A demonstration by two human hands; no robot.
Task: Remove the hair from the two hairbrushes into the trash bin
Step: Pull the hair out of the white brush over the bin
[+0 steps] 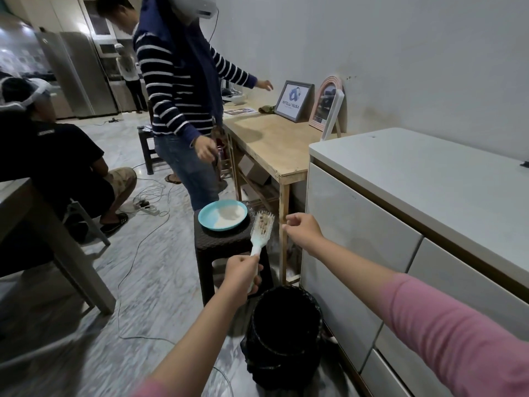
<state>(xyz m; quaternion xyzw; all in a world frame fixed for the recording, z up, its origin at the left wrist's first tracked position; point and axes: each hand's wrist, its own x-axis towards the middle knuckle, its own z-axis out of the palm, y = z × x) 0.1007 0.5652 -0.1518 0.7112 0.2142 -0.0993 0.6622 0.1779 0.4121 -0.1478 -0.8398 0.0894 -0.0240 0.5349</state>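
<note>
I see one pale hairbrush (262, 229) with brown hair caught in its bristles, handle down and head tilted up, above and beyond the black trash bin (283, 336) standing on the floor.

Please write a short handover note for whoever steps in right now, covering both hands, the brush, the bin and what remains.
Left hand: shut on the handle of the white hairbrush, held up with its bristle face toward the camera.
Right hand: beside the brush head, fingers pinched together; whether it holds any hair cannot be told.
Trash bin: black, on the floor below the hands, beside the white cabinet.
Done: brush picked up and brought near the bin.
Left: brown hair clumps still sit in the bristles; pull them out and drop them in the bin. The second hairbrush is not in view; find it and clean it too.
</note>
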